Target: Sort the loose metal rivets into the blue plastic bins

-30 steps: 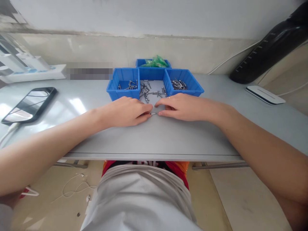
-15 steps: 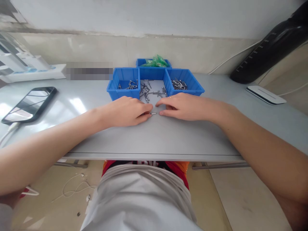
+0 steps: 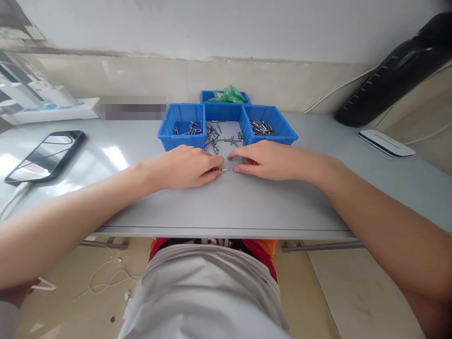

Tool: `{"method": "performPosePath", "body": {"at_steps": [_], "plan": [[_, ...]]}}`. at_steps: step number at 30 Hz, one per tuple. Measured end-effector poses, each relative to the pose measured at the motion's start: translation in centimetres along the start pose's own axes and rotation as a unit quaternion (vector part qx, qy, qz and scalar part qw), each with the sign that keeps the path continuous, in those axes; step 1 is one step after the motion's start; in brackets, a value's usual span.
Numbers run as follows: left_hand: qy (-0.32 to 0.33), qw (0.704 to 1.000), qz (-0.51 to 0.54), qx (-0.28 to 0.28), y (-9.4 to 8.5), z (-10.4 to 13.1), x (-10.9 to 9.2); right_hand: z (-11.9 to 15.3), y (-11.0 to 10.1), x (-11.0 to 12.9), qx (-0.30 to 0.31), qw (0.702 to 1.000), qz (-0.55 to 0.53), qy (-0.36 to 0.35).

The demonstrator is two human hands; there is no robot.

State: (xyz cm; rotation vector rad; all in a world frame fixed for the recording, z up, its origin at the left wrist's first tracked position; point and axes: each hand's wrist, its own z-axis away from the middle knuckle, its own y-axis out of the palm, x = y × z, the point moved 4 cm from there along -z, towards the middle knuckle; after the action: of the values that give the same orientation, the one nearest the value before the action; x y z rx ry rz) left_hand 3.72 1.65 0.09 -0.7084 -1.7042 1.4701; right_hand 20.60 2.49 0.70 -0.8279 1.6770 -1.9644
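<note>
I'm handling one pin (image 3: 225,170), I judge: left hand (image 3: 187,167) pinching it, fingers closed around one end, other end jutting out low over bench (image 3: 226,207). My right hand (image 3: 270,159) hovering just beside tip, fingers parted, seemingly holding nothing. Next move probably calling for light, exact pinch. Pin looking slim, hard, shiny; similar loose pins (image 3: 230,140) lying between boxy blue plastic bins (image 3: 181,142); bench showing smooth grey.

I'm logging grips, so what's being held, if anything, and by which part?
Left hand: a pin, apparently pinched by its hidden left end. Right hand: nothing visible.
</note>
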Motion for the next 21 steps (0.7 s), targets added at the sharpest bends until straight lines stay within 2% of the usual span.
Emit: {"method": "performPosePath", "body": {"at_steps": [21], "plan": [[-0.009,1.0,0.008,0.012,-0.11,0.04,-0.02,-0.03,-0.03,0.06,0.0,1.0,0.0,-0.007]]}}
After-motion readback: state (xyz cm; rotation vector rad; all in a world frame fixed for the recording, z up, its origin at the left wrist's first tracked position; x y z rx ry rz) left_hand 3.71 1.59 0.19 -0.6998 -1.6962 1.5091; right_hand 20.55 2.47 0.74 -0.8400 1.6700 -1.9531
